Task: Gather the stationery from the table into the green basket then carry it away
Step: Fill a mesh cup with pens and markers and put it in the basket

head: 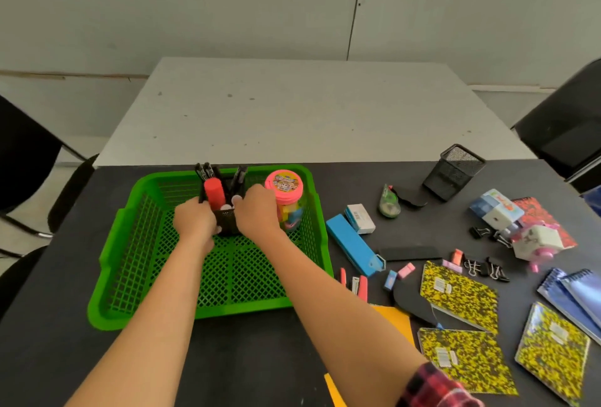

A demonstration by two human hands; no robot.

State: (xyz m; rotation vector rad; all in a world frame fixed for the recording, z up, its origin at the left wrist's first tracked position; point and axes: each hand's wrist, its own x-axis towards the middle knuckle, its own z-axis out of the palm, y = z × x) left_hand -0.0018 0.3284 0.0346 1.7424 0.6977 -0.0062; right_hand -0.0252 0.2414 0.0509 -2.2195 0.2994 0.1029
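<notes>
Both hands are in the green basket (130, 244), which sits near the left of the dark desk (227, 358). The left hand (195, 219) and the right hand (257, 211) clasp a black mesh pen holder (227, 223) from either side, fingers curled round its walls. It's upright, toward the basket's far wall; whether its base touches the basket floor I cannot tell. Black pens and a fat red marker (214, 193) poke out of the top. Just right of it, also inside the basket, stands a clear jar with a pink lid (284, 184), close against the right hand. Out on the desk to the right lie a second mesh holder (453, 171) tipped over, a blue box (353, 244) just beside the basket, binder clips (484, 268), yellow speckled notebooks (460, 296) and blue spiral pads (572, 296).
</notes>
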